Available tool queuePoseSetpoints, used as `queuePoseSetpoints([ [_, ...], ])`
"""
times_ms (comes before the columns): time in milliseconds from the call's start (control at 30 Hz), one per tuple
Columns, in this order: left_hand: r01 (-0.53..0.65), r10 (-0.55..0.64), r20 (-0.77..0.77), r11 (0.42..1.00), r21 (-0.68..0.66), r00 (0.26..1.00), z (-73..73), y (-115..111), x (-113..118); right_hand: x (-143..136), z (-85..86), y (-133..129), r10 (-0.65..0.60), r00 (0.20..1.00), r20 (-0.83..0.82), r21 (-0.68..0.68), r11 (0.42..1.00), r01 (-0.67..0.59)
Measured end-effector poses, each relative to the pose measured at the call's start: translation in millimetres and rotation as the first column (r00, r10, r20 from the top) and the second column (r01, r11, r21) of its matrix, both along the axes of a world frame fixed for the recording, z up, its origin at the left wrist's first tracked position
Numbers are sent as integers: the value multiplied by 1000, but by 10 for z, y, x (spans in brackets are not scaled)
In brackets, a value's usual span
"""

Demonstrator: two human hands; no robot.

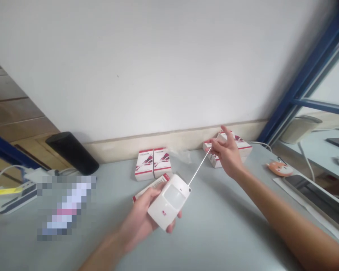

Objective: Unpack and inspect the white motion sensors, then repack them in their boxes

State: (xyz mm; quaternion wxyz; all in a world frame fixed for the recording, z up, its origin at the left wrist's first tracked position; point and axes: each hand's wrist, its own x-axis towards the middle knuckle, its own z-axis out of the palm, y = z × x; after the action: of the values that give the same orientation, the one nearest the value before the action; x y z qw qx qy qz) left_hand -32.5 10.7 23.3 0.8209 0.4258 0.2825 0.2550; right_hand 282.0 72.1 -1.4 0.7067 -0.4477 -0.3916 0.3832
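Observation:
My left hand (142, 218) is wrapped round a white motion detector (169, 205), tilted above the desk, its lens panel facing me. From its upper right corner a thin metal antenna (199, 167) runs up and to the right, drawn out long. The far end of the antenna is pinched between the fingertips of my right hand (224, 150), with the other fingers raised. A red and white box (138, 195) lies partly hidden behind the detector and my left hand.
Two red and white boxes (153, 163) stand by the wall, with more boxes (243, 146) behind my right hand. A black cylinder (73, 152) and a power strip (18, 197) sit at left. On the right are an orange animal-shaped item (279, 168) and a phone (316, 199).

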Motion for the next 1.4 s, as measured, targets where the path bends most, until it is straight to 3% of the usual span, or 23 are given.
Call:
queuePoseSetpoints([
  [267, -56, 54, -25, 995, -88, 998, -92, -62, -19, -136, -9, -38, 24, 982, -187, -70, 997, -37],
  [433, -98, 98, -17, 994, -43, 995, -68, -76, 7, -285, 50, -106, 39, 962, -272, -84, 994, -65],
  [533, -165, 165, -26, 986, 2, 986, -34, -34, 4, -534, 35, -214, 80, 979, -186, -78, 992, -96],
  [733, -214, 214, -1, 977, 16, 977, 10, -40, 27, -1039, -222, -521, 381, 924, -24, -148, 913, -380],
  [833, -225, 225, 8, 974, 6, 974, -29, -55, 25, -1114, -278, -604, 420, 907, -1, -167, 895, -414],
  [933, -200, 199, 40, 980, 20, 979, -83, -51, 20, -1044, -205, -597, 451, 884, 120, -148, 889, -433],
  [1000, -200, 198, 70, 980, 17, 978, -101, -42, 31, -938, -160, -539, 416, 854, 313, -102, 908, -405],
  [1067, -228, 230, 123, 973, -32, 965, -90, -29, 51, -805, -192, -438, 261, 783, 565, -35, 956, -293],
  [1167, -269, 302, 240, 949, -162, 922, -29, 10, 68, -603, -419, -238, 8, 557, 830, 17, 999, -40],
  [1233, -290, 347, 287, 930, -224, 893, 14, 50, 48, -494, -620, -114, -16, 445, 895, 3, 1000, 29],
  [1300, -317, 385, 301, 914, -252, 873, 35, 100, 0, -419, -778, -29, 26, 421, 907, -47, 998, 40],
  [1400, -347, 438, 305, 885, -310, 846, 17, 184, -94, -374, -855, 14, 78, 490, 868, -96, 995, 13],
])
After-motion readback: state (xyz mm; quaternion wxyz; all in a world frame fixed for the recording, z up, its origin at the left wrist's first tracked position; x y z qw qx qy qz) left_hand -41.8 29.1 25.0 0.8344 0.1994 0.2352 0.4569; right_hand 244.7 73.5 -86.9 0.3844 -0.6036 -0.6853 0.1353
